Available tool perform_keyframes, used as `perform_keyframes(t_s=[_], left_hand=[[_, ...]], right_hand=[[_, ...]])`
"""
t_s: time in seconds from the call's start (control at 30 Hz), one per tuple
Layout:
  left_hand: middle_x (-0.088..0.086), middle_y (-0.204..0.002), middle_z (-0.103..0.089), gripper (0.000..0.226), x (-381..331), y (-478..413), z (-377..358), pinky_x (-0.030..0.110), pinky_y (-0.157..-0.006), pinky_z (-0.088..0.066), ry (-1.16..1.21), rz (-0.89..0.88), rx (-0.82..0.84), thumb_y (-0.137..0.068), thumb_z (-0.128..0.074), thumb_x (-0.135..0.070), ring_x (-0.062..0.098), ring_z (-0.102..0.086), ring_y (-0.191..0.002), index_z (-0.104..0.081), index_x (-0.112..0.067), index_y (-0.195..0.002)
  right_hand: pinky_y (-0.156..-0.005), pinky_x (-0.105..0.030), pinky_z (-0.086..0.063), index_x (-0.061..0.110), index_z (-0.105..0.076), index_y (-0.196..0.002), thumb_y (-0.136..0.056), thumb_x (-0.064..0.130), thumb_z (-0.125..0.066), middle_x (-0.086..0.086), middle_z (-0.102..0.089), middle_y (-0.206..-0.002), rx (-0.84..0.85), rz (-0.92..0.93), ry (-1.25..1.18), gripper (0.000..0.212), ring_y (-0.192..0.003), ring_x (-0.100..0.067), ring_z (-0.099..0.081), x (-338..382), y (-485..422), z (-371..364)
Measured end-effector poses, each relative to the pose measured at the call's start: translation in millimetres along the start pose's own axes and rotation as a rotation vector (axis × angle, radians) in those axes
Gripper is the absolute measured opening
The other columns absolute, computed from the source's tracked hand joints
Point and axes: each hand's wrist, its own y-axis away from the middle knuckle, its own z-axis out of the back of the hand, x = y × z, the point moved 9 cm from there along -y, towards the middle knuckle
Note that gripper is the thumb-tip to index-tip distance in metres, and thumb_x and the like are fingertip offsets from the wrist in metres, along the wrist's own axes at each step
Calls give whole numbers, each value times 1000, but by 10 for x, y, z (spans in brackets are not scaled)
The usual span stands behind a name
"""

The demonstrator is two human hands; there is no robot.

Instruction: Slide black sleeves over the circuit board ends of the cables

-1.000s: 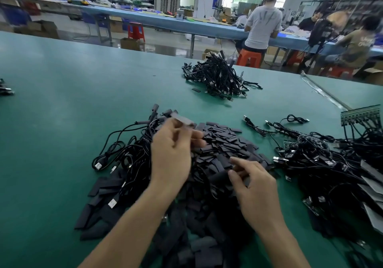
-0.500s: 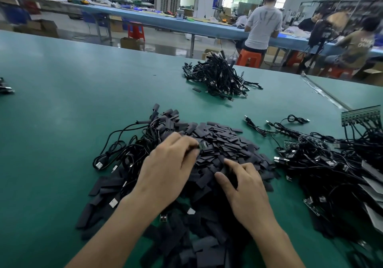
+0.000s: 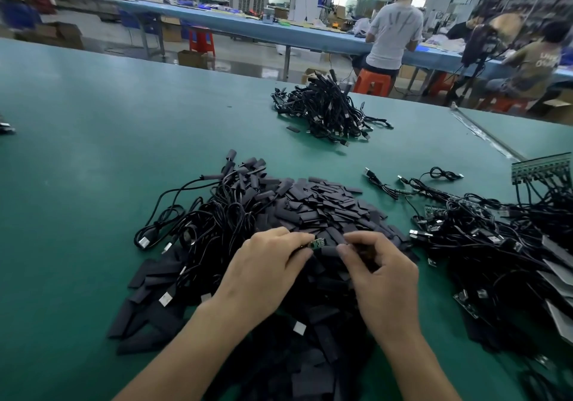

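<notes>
I've got left hand fingers clamped on a small green circuit board; right hand fingers pinch a flat black sleeve just beside it.

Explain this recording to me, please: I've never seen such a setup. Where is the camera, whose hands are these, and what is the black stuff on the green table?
There is no machine here. A person works with bare hands, and the single picture comes from a camera worn on their head, looking forward and down. The left hand pinches a cable end, and its small green circuit board sticks out from the fingers. The right hand pinches what looks like a black sleeve just right of the board, not yet over it. Under the hands, on the table, lies a heap of loose sleeves, with cables tangled at its left. Another tangle lies at the right, and a bundle farther back. Other people work at benches behind.
</notes>
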Motion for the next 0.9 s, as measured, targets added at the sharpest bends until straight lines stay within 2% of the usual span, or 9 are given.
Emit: perform_keyframes(t_s=[0.07, 0.1, 0.17, 0.2, 0.33, 0.47, 0.6, 0.73, 0.9], left_hand=[[-17, -95, -61, 30, 55, -17, -42, 23, -80, -53, 49, 13, 1, -99, -60, -28, 2, -62, -85, -67, -26, -128], [-19, -93, -58, 28, 91, -21, -43, 17, -72, -52, 84, 30, -10, -99, -60, -26, 0, -61, -77, -68, -25, -126], [-17, -86, -60, 19, 155, -30, -25, 10, -56, -46, 202, 76, -43, -98, -61, -21, 0, -63, -63, -70, -23, -116], [-13, -81, -63, 14, 181, -31, -8, 9, -53, -45, 272, 92, -67, -98, -62, -19, 1, -64, -57, -69, -24, -109], [-11, -84, -72, 14, 219, -5, 5, 17, -55, -50, 485, 121, -90, -99, -60, -21, 10, -64, -46, -58, -34, -93], [-4, -78, -71, 12, 240, 40, -21, 21, -53, -50, 572, 121, -58, -98, -61, -24, 13, -61, -45, -60, -35, -95], [-4, -78, -71, 17, 229, 33, -55, 20, -54, -50, 565, 103, -21, -96, -64, -20, 11, -61, -49, -63, -37, -95], [-9, -77, -72, 15, 208, 43, -77, 19, -54, -49, 567, 102, -7, -94, -66, -22, 9, -62, -51, -65, -37, -95], [-9, -78, -74, 15, 208, 37, -66, 21, -54, -51, 579, 121, -24, -94, -67, -17, 11, -64, -51, -69, -33, -95]], right_hand=[[-68, -17, -53, 32, -73, -86, -83, 23, -77, 17, -71, -80, 18, -5, -95, 11, -77, -6, -68, 15, 11, -25], [-66, -18, -53, 30, -74, -85, -82, 30, -76, 16, -72, -79, 25, -10, -144, 4, -75, -8, -69, 28, 19, -31], [-63, -16, -52, 31, -74, -85, -83, 37, -70, 14, -72, -76, 28, -17, -205, 7, -72, -9, -69, 42, 28, -30], [-63, -16, -52, 32, -73, -86, -86, 33, -70, 12, -72, -75, 42, -23, -227, 4, -70, -9, -69, 30, 27, -43], [-69, -20, -55, 35, -74, -97, -89, 6, -70, 11, -75, -82, 192, -15, -299, 31, -76, -9, -71, 92, 56, -194], [-63, -16, -50, 43, -69, -104, -88, 7, -71, 9, -70, -77, 300, 22, -286, 39, -70, -12, -68, 181, 103, -306], [-62, -25, -54, 44, -68, -104, -87, 12, -73, 6, -70, -77, 295, 9, -261, 37, -69, -15, -67, 160, 111, -311], [-72, -11, -51, 36, -73, -100, -78, 19, -82, 21, -71, -89, 199, 64, -143, 29, -83, 0, -68, 188, 110, -251], [-76, -5, -46, 24, -76, -107, -80, 33, -77, 22, -67, -93, 126, 208, 89, 29, -88, 6, -64, 318, 107, -189]])
